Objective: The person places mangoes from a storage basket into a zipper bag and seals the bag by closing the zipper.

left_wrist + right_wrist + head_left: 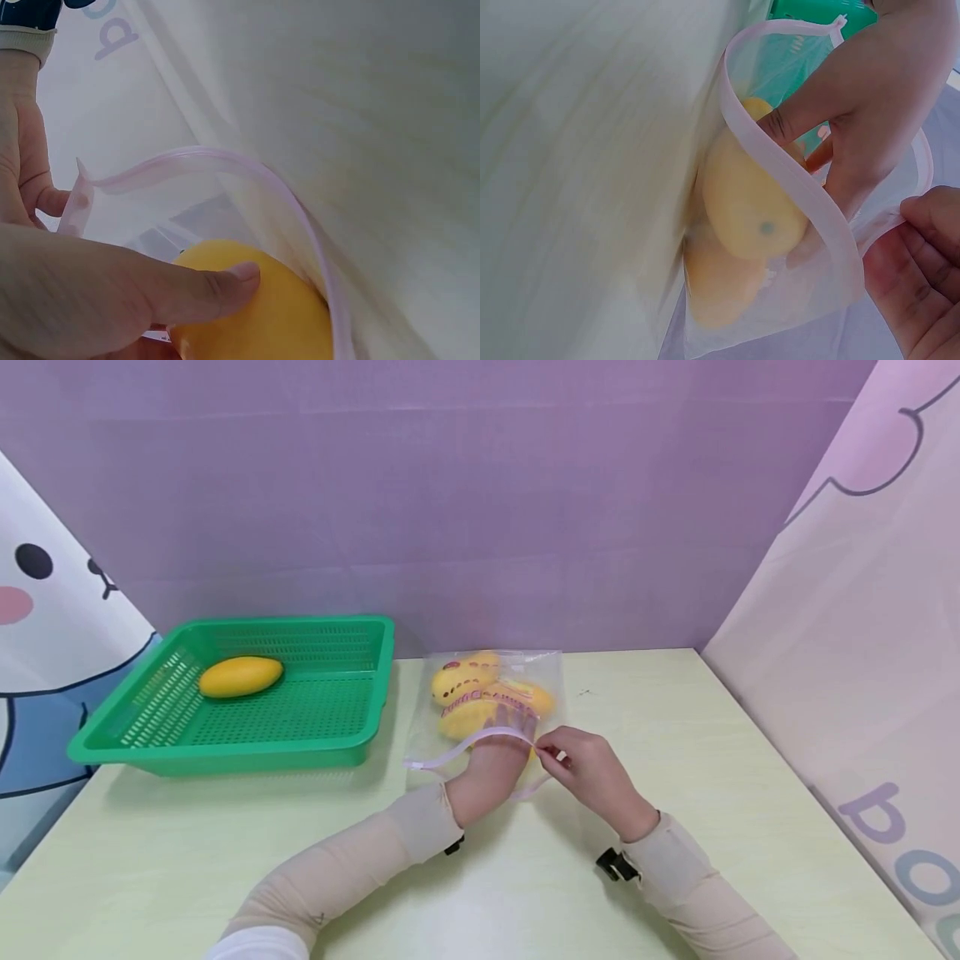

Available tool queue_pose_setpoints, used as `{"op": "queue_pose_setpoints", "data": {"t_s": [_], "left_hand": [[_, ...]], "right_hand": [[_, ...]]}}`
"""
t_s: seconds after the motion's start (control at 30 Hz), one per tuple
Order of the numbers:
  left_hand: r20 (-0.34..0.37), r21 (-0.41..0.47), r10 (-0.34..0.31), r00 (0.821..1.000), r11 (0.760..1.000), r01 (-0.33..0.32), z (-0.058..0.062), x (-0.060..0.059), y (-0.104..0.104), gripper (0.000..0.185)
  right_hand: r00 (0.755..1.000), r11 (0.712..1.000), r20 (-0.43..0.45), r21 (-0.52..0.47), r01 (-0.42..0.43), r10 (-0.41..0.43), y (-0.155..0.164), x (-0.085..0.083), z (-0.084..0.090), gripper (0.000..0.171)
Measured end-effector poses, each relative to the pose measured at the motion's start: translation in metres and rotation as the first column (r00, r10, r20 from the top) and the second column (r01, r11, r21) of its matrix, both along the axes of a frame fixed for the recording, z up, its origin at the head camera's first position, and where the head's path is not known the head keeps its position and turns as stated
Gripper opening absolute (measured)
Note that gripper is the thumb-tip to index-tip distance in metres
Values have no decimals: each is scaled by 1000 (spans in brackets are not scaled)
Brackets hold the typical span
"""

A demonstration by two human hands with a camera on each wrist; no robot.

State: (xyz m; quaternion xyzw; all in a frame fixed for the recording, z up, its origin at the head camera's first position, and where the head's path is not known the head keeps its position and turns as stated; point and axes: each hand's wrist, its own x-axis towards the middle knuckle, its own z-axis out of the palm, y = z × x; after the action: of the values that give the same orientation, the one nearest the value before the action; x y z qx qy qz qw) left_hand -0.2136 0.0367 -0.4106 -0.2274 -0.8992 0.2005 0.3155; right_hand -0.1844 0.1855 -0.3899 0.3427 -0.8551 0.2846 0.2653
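Clear, floppy zip bag (491,710) gaped while right hand (592,772) pinched its rim and left hand (498,752) gripped a smooth, likely slippery mango (262,315) inside.

left hand (501,737) fingers hidden inside bag (491,710), mangoes (480,693) veiled

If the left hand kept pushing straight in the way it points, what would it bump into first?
Probably the yellow mangoes already inside the clear zip bag. The left hand is in the bag's mouth, its thumb touching one mango; behind them lies the bag's closed end.
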Motion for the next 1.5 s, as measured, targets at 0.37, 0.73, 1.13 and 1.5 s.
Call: {"op": "queue_pose_setpoints", "data": {"t_s": [0.37,0.73,1.13,1.5], "left_hand": [[185,-31,24,982,999,-18,6,2,0,42],[-6,18,-18,1000,1000,18,-1,6,-5,35],[41,24,-74,996,997,73,-1,15,-12,45],[146,7,-106,984,994,107,7,29,-19,47]], "right_hand": [[1000,1000,2,-3,-8,8,0,0,1,9],[1000,1000,-9,-2,-8,8,0,0,-1,11],[1000,1000,17,1,-2,2,0,1,1,11],[1000,1000,14,2,-1,1,0,0,0,10]]}}
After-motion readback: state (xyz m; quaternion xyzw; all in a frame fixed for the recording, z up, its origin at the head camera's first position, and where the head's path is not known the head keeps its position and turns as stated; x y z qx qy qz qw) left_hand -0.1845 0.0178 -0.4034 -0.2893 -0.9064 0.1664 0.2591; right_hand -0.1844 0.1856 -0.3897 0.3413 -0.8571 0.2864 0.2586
